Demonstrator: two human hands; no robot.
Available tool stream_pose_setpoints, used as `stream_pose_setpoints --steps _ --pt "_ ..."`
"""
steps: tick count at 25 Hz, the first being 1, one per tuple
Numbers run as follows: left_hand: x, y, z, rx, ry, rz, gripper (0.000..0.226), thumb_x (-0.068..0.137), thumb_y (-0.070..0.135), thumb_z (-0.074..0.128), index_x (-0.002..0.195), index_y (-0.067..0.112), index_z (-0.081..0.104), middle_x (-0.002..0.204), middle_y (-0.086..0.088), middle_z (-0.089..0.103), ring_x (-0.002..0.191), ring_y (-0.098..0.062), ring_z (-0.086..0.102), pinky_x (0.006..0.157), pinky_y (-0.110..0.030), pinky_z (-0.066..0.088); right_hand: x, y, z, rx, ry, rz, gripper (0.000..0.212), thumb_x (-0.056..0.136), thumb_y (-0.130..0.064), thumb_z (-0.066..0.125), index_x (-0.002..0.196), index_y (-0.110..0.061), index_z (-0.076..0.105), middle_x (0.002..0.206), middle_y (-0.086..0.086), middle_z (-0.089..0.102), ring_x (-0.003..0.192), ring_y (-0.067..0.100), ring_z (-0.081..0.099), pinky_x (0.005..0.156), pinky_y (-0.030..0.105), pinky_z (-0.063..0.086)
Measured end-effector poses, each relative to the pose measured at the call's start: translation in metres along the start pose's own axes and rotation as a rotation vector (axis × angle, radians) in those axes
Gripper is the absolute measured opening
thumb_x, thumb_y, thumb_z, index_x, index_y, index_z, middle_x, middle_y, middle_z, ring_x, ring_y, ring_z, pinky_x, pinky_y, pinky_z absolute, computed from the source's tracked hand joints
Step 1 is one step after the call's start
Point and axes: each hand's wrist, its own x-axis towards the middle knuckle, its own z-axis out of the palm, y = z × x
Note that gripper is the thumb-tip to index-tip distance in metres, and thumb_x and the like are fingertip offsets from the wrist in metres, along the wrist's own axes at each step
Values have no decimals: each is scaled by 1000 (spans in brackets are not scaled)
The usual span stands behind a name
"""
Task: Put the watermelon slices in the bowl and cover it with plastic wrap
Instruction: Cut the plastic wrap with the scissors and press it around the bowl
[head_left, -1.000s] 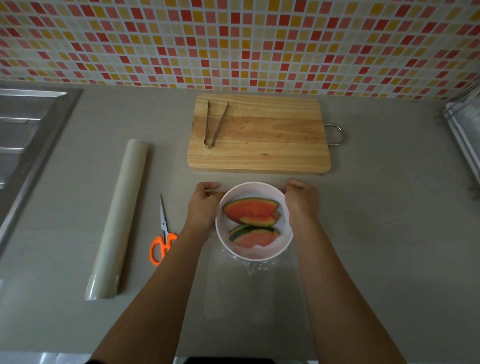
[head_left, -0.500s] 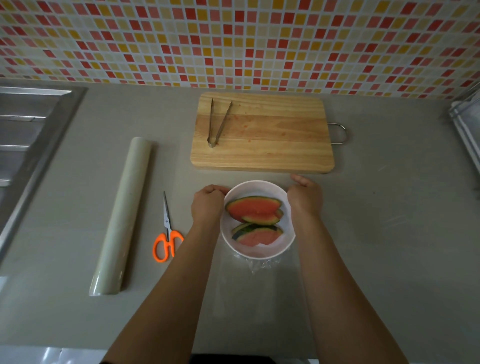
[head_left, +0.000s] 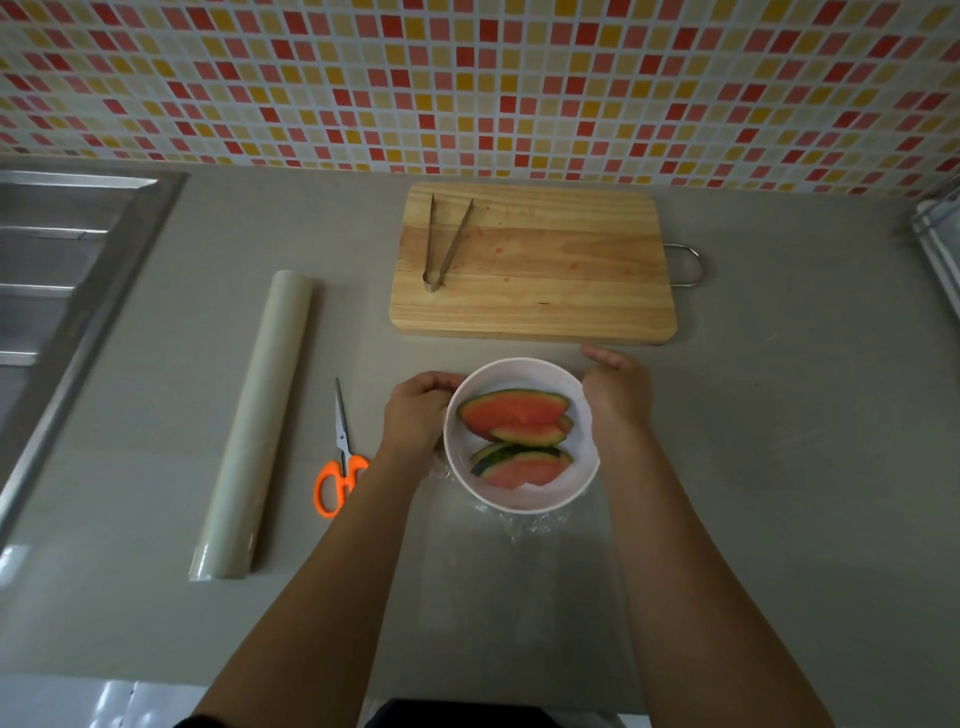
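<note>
Bowl (head_left: 519, 372) holds watermelon slices (head_left: 511, 415); left hand (head_left: 415, 415), right hand (head_left: 618, 395): each grip closed round its sides.

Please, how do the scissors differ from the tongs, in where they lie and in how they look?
The scissors lie on the bare counter with blades closed; the tongs lie on the cutting board with arms spread open. The scissors have orange handles; the tongs are plain metal all over. Both lie flat, with their tips toward the tiled wall.
</note>
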Motion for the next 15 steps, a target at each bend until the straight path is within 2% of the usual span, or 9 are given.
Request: stream_pose_setpoints --steps 2,4,7,9,11,12,13,15 --pt "1 -5 -3 14 -17 61 25 76 2 64 72 25 73 73 -4 72 67 -22 67 59 -31 57 0 -1 0 -15 -8 -10 52 69 3 39 100 -26 69 90 -6 58 61 -1 51 55 18 40" --pt "2 -10 -3 23 6 120 18 79 7 66 81 23 74 83 -3 73 75 -21 69 67 -32 58 -1 -1 1 -25 -10 -19 52 69 3 39 100 -26 69 91 -5 58 62 -1 51 54 18 39" --pt "0 -16 -2 325 91 406 19 82 1 61 99 7 68 104 -4 63 82 -13 63 71 -7 45 -1 -2 -1 -29 -6 -16 52 70 3 38 100 -26 69 85 -8 58 61 2 52 52 18 39" --pt "-6 -18 -2 432 230 506 23 86 -3 53 106 2 64 108 -10 58 91 -22 61 75 -8 39 -2 -2 -3 -26 -4 -21 52 71 3 37 102 -24 69 73 -14 56 59 3 52 52 19 41" --pt "-12 -11 -7 233 426 469 26 93 6 43 112 8 61 110 -8 62 102 -23 60 79 -11 38 -2 -2 -4 -19 -2 -21 53 72 3 37 104 -23 69 72 -15 55 59 5 53 54 21 44" --pt "-15 -9 -10 48 408 463 29 96 15 38 116 13 59 113 -3 63 109 -18 59 85 -9 40 -2 -3 -3 -16 -9 -15 54 71 4 36 105 -23 69 80 -12 59 61 6 54 56 22 44" --pt "-21 -9 -9 -111 312 493 33 98 25 34 120 18 57 120 0 62 115 -14 57 93 -11 41 -3 -3 -3 -20 -21 -14 56 71 4 34 106 -23 68 92 -7 62 64 7 55 57 22 44" --pt "-34 -13 0 -241 61 526 42 96 41 31 129 25 51 134 3 55 124 -6 52 99 -17 43 -3 -3 -3 -32 -36 -24 59 69 4 33 108 -24 67 114 1 62 69 7 56 56 22 42"
